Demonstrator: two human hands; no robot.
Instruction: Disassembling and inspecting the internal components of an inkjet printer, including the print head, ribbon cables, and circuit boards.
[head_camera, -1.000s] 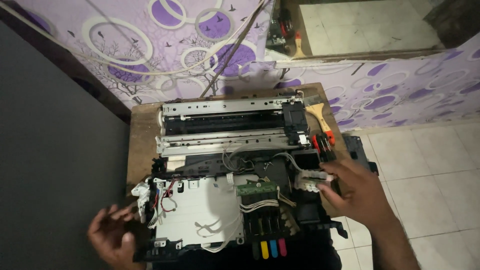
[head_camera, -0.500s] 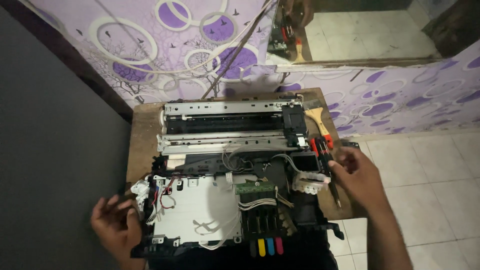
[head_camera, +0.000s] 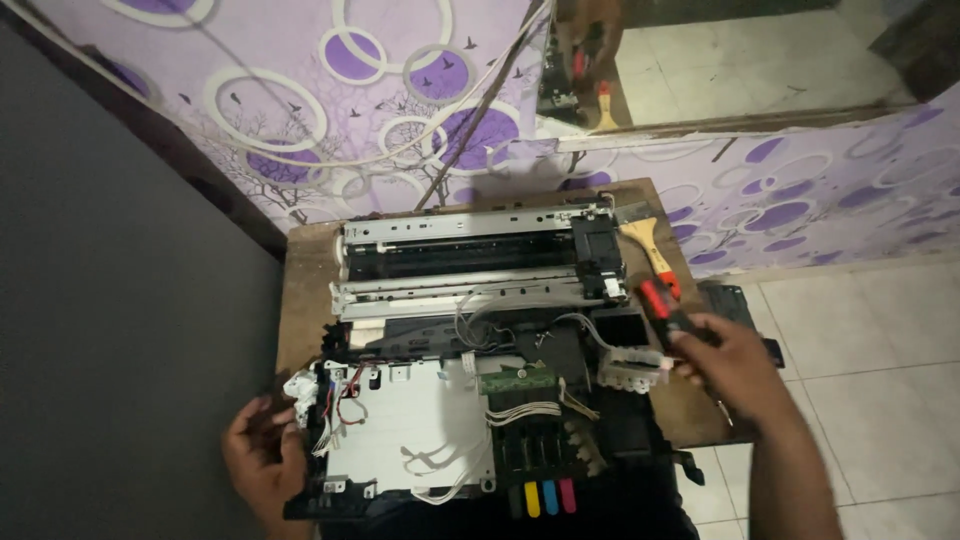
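The left hand (head_camera: 262, 462) is gripping the printer's (head_camera: 470, 380) near-left corner, fingers curled on its edge; the printer is lying stripped open on the table (head_camera: 300, 300); the right hand (head_camera: 735, 365) is closing, seemingly pinching, a red screwdriver (head_camera: 668, 308); the tip will likely need seating on a screw.

right hand (head_camera: 735, 365) now gripping red-handled screwdriver (head_camera: 668, 308), lifted off printer (head_camera: 480, 380)
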